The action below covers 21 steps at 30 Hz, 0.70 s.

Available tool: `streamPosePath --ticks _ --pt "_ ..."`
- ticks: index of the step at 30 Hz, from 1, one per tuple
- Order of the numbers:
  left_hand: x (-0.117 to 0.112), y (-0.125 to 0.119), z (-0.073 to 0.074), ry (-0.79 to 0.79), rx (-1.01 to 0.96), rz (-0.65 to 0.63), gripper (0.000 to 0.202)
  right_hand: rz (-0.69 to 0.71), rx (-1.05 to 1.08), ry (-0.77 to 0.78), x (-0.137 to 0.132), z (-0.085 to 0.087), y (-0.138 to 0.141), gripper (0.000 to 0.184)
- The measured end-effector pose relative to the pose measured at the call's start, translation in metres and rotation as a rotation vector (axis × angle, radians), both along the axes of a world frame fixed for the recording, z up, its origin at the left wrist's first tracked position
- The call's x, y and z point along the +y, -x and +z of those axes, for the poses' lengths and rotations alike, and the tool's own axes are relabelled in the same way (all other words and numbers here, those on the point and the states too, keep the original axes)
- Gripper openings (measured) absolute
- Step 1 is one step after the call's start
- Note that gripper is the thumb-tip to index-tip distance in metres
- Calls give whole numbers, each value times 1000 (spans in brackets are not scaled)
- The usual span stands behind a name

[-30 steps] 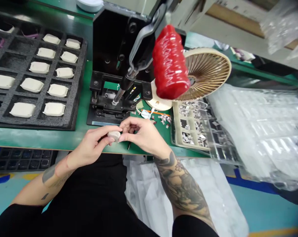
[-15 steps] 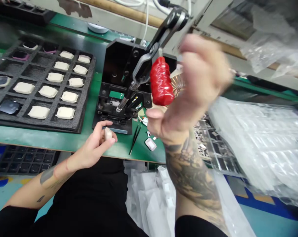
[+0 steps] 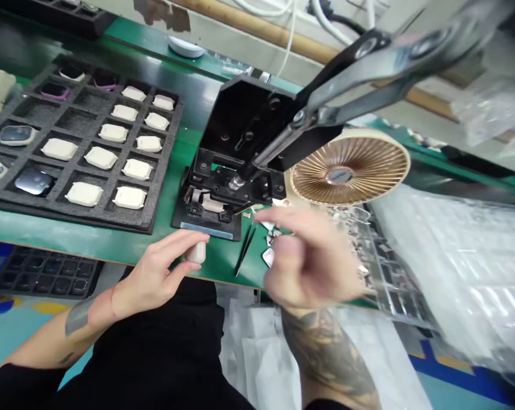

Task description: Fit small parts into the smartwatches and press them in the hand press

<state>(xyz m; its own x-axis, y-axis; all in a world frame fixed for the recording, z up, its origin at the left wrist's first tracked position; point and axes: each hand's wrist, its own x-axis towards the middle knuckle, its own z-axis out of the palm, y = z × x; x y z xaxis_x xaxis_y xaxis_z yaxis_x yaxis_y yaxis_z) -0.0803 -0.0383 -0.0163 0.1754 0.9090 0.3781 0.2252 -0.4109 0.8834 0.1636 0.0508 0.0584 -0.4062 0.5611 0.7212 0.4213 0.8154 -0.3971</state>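
Two bare hands are working at the front edge of a green bench top (image 3: 112, 242). The left hand (image 3: 155, 273) is closing around a small cream moulded piece (image 3: 196, 252), pinching it between thumb and fingers, with its rounded end poking out past the fingertips. The piece's long axis is running roughly away from the person, toward the base of a black bench press (image 3: 249, 122), and the piece is sitting just in front of that base, so the left hand is the nearer one to the press. The right hand (image 3: 309, 262) is blurred with motion to the right of the grip, its fingers loosely spread; whether it is holding anything, I cannot tell. Beyond the grip, the press's steel lever (image 3: 360, 85) is reaching up and to the right, and a pale part (image 3: 212, 203) is sitting in the die area. Just right of the grip, slim dark tweezers (image 3: 245, 250) are lying on the green surface near pale scraps (image 3: 268, 257). To the left, a dark foam tray (image 3: 69, 213) is holding rows of cream pieces (image 3: 101, 158) in square cells. Farther right, a gold radial fan (image 3: 349, 173) is standing behind a clear plastic tray (image 3: 368, 262), with crinkled clear film (image 3: 449, 273) heaped beside it.
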Motion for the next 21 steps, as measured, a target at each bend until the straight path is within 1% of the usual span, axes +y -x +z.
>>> streamPosePath --ticks 1,3,4,6,8,10,11,13,15,16,18,21 --pt "0 0 0 -9 7 -8 49 15 -78 14 -6 -10 1 28" --pt "0 -3 1 -43 27 -20 50 26 -312 84 -6 -29 7 41" --pt "0 -6 3 -68 40 -19 50 19 -435 124 -1 -39 10 48" --pt "1 -11 7 -120 74 -6 50 -17 -590 181 15 -56 18 55" --pt "2 -16 11 -173 108 39 51 -46 -637 218 32 -69 26 55" --pt "2 -16 12 -256 153 128 48 -60 -598 210 42 -74 30 51" --pt "1 -16 11 -318 193 191 44 -56 -557 195 42 -74 30 48" --pt "0 -13 7 -444 321 317 34 -32 -466 155 34 -72 25 46" --pt "3 -11 5 -515 496 383 27 -12 -401 122 18 -66 13 51" --pt "7 -12 6 -525 584 383 25 -15 -381 106 10 -62 6 55" --pt "22 -14 10 -513 744 341 23 -57 -339 64 -3 -52 -7 61" --pt "53 -23 18 -493 945 285 24 -124 -254 -5 -13 -33 -20 65"
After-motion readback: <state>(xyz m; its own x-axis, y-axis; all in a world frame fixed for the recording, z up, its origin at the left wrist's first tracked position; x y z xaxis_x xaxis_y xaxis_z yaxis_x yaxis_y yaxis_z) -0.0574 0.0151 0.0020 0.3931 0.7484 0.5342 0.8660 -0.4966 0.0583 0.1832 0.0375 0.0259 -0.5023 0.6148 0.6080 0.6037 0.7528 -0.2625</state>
